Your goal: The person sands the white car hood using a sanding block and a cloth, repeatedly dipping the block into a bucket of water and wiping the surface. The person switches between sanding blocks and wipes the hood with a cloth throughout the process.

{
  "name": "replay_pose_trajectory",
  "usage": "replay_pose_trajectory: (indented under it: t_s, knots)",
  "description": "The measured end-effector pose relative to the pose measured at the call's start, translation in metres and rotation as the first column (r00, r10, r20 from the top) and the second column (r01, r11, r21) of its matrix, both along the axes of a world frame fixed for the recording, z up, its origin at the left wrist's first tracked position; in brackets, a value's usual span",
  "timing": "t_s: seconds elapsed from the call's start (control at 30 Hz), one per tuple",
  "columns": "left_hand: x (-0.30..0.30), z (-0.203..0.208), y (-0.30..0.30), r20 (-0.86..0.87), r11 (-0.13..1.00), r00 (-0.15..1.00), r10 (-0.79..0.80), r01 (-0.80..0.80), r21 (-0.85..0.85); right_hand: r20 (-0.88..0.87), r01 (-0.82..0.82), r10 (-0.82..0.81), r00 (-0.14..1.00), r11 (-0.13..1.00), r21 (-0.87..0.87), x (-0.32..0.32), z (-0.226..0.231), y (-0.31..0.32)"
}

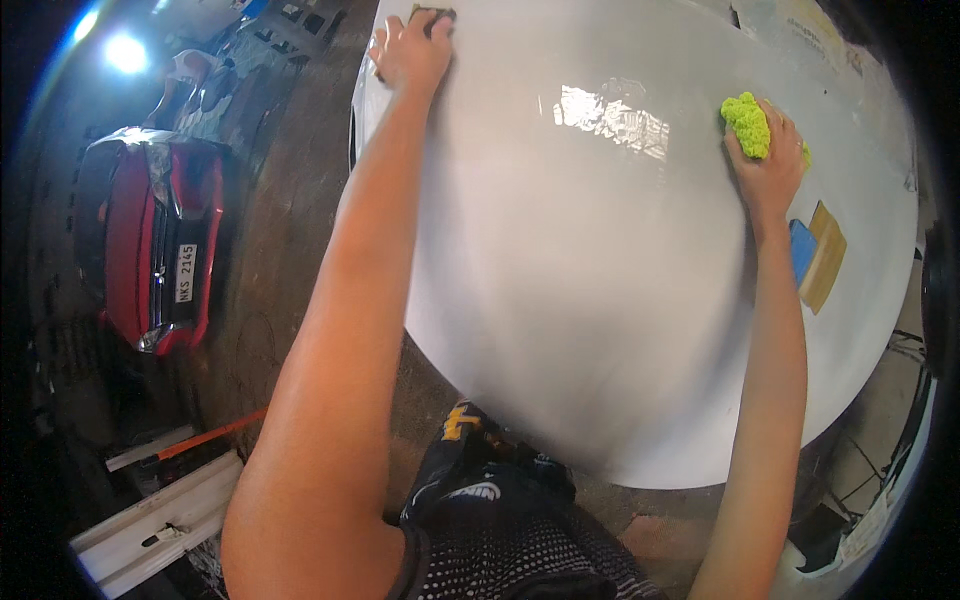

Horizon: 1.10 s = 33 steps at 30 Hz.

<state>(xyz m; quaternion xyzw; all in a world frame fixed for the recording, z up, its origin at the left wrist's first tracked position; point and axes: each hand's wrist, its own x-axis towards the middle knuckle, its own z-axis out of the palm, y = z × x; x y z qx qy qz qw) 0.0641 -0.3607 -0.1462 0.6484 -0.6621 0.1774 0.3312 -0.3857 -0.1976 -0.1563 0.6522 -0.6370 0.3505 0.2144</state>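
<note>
A large glossy white panel, shaped like a car hood (pixel 560 280), spreads out before me. At its far left edge my left hand (pixel 412 55) presses down with fingers curled over a dark brown pad (pixel 437 15), which mostly hides under the hand. On the right side my right hand (pixel 775 170) grips a fluffy bright yellow-green cloth (pixel 745 125) against the panel surface. Just below that hand, a flat tan piece (pixel 824 258) and a small blue piece (pixel 803 250) lie on the panel, partly overlapping.
A red car (pixel 150 240) stands at the left beyond the dark floor, with a person (pixel 195 85) near it. White trim pieces (pixel 160 520) and an orange strip (pixel 210 436) lie at lower left. Covered material (pixel 800 35) borders the panel's far right.
</note>
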Motion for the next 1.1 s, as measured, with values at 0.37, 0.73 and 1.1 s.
replay_pose_trajectory:
  t_s: [0.37, 0.73, 1.1]
  knots:
    - [-0.047, -0.057, 0.205, 0.028, 0.953, 0.961, -0.275, 0.268, 0.141, -0.051, -0.003, 0.002, 0.999, 1.000, -0.009, -0.024, 0.003, 0.011]
    - [-0.047, -0.087, 0.338, -0.196, 0.936, 0.923, -0.330, 0.347, 0.062, -0.062, 0.005, -0.007, 0.998, 1.000, -0.030, -0.028, -0.003, 0.007]
    - [-0.009, -0.044, 0.098, 0.053, 0.994, 0.999, 0.003, -0.009, 0.111, -0.050, -0.017, 0.018, 0.999, 1.000, 0.015, -0.014, -0.003, -0.001]
